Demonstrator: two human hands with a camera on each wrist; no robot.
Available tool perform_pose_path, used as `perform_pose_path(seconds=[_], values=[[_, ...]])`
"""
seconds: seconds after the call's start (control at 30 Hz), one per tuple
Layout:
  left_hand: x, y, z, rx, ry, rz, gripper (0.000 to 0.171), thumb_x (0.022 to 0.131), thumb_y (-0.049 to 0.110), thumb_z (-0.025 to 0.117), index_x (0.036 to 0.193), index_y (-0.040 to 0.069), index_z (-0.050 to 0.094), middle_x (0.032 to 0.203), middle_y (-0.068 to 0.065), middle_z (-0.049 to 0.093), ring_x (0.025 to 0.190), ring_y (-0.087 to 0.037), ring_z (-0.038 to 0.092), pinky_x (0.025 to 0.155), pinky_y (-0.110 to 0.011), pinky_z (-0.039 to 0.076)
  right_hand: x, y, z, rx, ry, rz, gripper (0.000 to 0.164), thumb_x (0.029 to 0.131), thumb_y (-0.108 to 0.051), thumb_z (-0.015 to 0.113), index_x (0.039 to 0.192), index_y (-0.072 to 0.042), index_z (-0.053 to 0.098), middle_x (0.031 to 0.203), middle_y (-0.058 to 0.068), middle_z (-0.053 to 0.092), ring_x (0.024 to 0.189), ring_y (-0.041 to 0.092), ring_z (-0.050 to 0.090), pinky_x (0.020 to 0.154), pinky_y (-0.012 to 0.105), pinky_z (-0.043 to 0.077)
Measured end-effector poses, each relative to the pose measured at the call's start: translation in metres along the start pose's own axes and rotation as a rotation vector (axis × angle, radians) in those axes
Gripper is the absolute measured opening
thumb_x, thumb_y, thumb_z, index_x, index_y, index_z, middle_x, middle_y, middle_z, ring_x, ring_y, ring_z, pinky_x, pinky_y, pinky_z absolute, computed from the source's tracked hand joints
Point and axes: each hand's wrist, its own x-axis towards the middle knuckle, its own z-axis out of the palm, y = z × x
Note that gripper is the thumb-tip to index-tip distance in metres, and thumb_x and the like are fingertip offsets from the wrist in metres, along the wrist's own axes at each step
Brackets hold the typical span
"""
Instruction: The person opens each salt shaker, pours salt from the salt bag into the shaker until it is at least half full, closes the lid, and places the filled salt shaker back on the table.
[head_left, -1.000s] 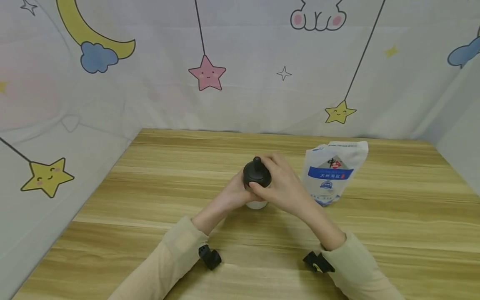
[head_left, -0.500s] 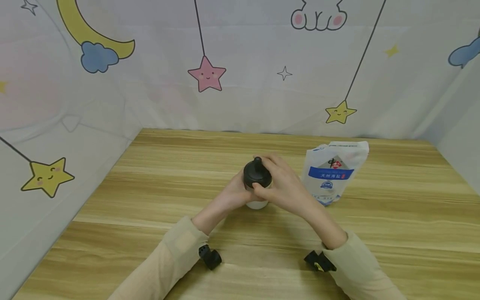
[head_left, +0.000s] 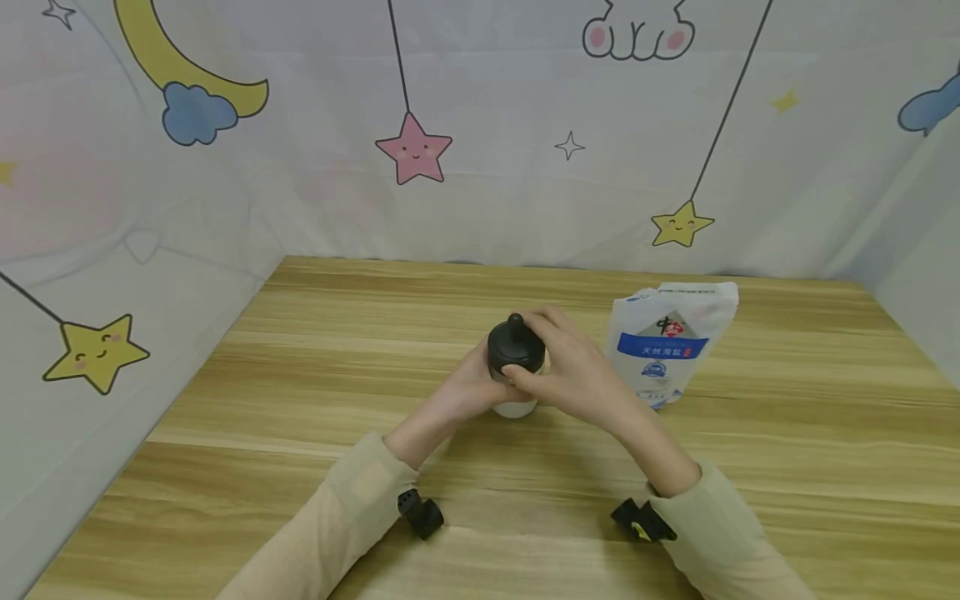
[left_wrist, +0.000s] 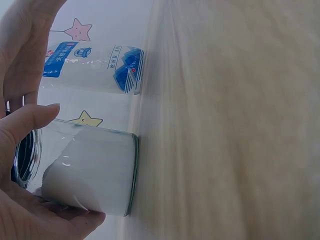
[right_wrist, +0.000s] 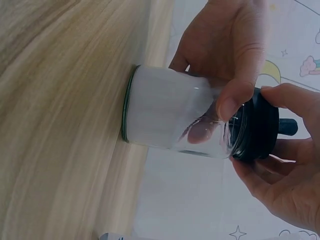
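A clear glass jar [right_wrist: 155, 107] stands upright on the table, partly filled with white contents that rise higher on one side. A black lid [head_left: 515, 346] with a small knob [head_left: 516, 321] sits on its mouth. My left hand [head_left: 474, 385] grips the jar's body from the left, thumb and fingers curled round the glass. From the right, my right hand [head_left: 576, 372] holds the lid by its edge, thumb on the near side and fingers on the far side. In the head view the hands hide most of the glass.
A white and blue salt pouch [head_left: 663, 346] stands upright just right of my right hand. The wooden table [head_left: 337, 317] ends at a printed cloth backdrop [head_left: 502, 217]. A small black device [head_left: 420, 514] is strapped at each wrist.
My right hand and wrist have shifted slightly to the right, still holding the lid. The left hand and the jar stay almost in place; the pouch has not moved.
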Motion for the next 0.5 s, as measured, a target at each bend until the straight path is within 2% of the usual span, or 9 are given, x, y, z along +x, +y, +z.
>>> perform_pose_path(seconds=[0.23, 0.5], values=[[0.0010, -0.0016, -0.0005, -0.004, -0.010, 0.006, 0.082, 0.082, 0.000, 0.069, 0.151, 0.016, 0.027, 0.151, -0.010, 0.037, 0.135, -0.029, 0.039, 0.115, -0.049, 0.030, -0.0004, -0.0037, 0.0012, -0.046, 0.000, 0.018, 0.067, 0.087, -0.037, 0.069, 0.140, -0.002, 0.046, 0.131, 0.012, 0.051, 0.117, 0.030, 0.055, 0.095, 0.047, 0.052], [0.0011, -0.0005, -0.0011, 0.027, -0.023, 0.024, 0.082, 0.083, -0.001, 0.067, 0.151, 0.013, 0.024, 0.151, -0.013, 0.035, 0.133, -0.030, 0.041, 0.110, -0.044, 0.038, -0.0013, -0.0051, 0.0058, -0.059, 0.036, 0.063, 0.071, 0.085, -0.048, 0.069, 0.137, -0.005, 0.048, 0.122, 0.010, 0.048, 0.103, 0.025, 0.055, 0.082, 0.040, 0.056]])
